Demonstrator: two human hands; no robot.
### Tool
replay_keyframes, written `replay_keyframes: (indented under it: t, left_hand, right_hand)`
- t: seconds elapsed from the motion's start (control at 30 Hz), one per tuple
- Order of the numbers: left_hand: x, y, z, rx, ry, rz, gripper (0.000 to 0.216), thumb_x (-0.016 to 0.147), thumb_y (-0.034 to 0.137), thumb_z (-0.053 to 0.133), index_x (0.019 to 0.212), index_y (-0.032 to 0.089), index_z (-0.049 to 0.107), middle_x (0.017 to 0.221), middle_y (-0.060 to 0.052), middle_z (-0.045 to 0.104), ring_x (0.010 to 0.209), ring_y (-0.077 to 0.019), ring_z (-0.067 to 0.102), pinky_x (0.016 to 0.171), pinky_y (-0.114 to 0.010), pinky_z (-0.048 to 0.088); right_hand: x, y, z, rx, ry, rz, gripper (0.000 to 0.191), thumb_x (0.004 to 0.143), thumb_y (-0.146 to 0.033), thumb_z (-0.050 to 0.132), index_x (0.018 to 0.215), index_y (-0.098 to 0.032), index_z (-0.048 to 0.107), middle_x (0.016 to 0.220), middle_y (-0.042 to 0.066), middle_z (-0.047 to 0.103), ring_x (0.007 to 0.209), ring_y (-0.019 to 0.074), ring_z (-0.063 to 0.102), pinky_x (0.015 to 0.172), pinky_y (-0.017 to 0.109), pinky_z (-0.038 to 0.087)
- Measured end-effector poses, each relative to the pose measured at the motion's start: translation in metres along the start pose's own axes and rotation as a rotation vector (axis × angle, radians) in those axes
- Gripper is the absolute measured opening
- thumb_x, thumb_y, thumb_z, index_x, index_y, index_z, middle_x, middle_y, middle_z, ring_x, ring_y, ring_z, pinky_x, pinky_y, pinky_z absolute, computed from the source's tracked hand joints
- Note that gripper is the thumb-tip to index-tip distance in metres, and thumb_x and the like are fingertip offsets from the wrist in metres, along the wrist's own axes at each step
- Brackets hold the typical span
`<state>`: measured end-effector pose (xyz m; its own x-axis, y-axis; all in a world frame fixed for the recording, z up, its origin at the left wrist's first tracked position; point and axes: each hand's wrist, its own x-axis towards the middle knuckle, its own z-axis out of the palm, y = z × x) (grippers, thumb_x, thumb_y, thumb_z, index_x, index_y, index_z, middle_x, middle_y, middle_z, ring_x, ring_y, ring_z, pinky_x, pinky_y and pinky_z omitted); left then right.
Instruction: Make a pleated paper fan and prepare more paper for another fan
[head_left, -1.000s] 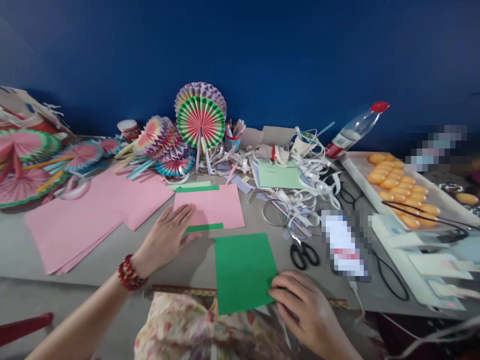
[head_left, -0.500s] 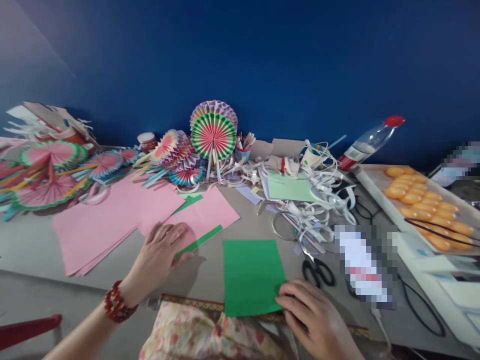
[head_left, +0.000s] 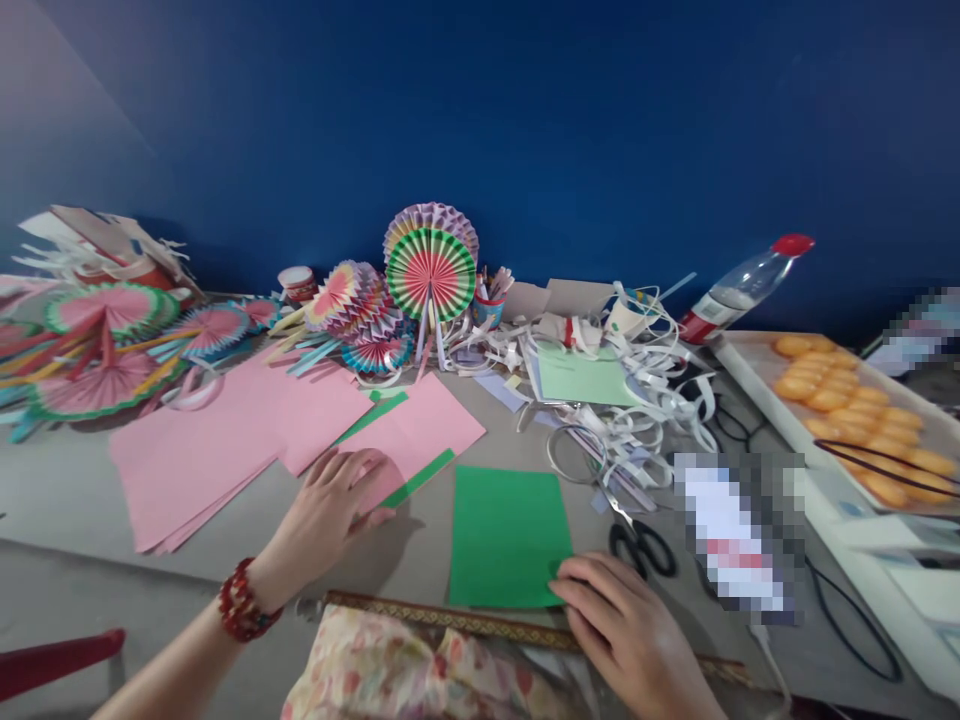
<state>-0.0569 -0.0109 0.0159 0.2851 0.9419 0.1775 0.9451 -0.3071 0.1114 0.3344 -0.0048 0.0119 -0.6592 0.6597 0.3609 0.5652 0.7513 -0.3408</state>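
Observation:
My left hand [head_left: 337, 510] lies with its fingers stretched out over the near left part of a pink sheet with green strips [head_left: 435, 425] along two edges. At the lower right corner of a square sheet of green paper [head_left: 510, 535], my right hand [head_left: 615, 620] has its thumb and fingers closed on the edge. That green paper is close to the table's front edge. Just right of it lies a pair of scissors [head_left: 641, 545] with black handles. Several plain pink sheets [head_left: 217, 440] are piled left of my left hand.
Pleated paper fans [head_left: 431, 275] stand and lie along the back and left. White paper strips [head_left: 652, 430] are heaped right of centre, by a tilted plastic bottle [head_left: 739, 290]. A tray of orange balls [head_left: 862, 400] sits at the right, with a black cable [head_left: 847, 630] nearby.
The green paper has shifted slightly away from me, its near edge now farther from the table's front edge. My right hand stays at its corner. My left hand remains on the green-edged pink sheet.

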Motion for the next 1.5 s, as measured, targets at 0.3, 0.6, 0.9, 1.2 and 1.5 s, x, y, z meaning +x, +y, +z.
replay_keyframes:
  t: [0.3,0.6,0.9,1.2,1.5]
  left_hand:
    - [-0.016,-0.095,0.0,0.196,0.033,-0.37,0.06,0.102,0.049,0.028,0.151,0.014,0.033,0.14,-0.018,0.057,0.136,-0.0343,0.046,0.114,-0.058,0.026]
    - [0.019,-0.093,-0.005,0.104,-0.047,-0.134,0.053,0.104,0.042,0.026,0.153,0.022,0.031,0.156,-0.008,0.04,0.146,-0.0248,0.032,0.119,-0.048,0.021]
    - [0.029,-0.074,0.005,0.007,-0.087,0.155,0.073,0.099,0.056,0.039,0.158,0.021,0.016,0.157,-0.012,0.038,0.146,-0.0277,0.03,0.121,-0.05,0.013]
    - [0.029,-0.097,0.003,-0.138,-0.087,0.183,0.05,0.095,0.044,0.051,0.14,0.022,0.051,0.143,-0.009,0.054,0.134,-0.0293,0.044,0.114,-0.047,0.034]
    - [0.041,-0.026,-0.028,-0.255,0.09,0.151,0.035,0.097,0.033,0.051,0.131,0.025,0.052,0.128,-0.007,0.059,0.123,-0.0272,0.051,0.107,-0.045,0.043]
  right_hand:
    - [0.001,0.003,0.0,-0.008,0.019,-0.04,0.023,0.091,-0.012,0.048,0.1,-0.024,0.066,0.096,0.005,0.07,0.091,0.0179,0.068,0.079,0.028,0.055]
    - [-0.001,0.005,0.003,-0.012,0.002,-0.027,0.022,0.092,-0.014,0.05,0.101,-0.024,0.066,0.096,0.005,0.07,0.091,0.0188,0.067,0.081,0.03,0.054]
    - [0.004,0.0,0.0,-0.018,0.017,-0.011,0.024,0.091,-0.011,0.047,0.1,-0.023,0.066,0.095,0.005,0.07,0.09,0.0173,0.067,0.08,0.027,0.054]
    - [0.005,0.001,0.002,0.017,-0.022,-0.001,0.024,0.092,-0.01,0.047,0.102,-0.023,0.064,0.096,0.005,0.069,0.09,0.0185,0.066,0.079,0.029,0.053]
    - [0.007,-0.005,0.004,0.047,-0.045,0.059,0.022,0.092,-0.011,0.048,0.1,-0.022,0.064,0.095,0.006,0.067,0.089,0.0215,0.062,0.077,0.035,0.052]
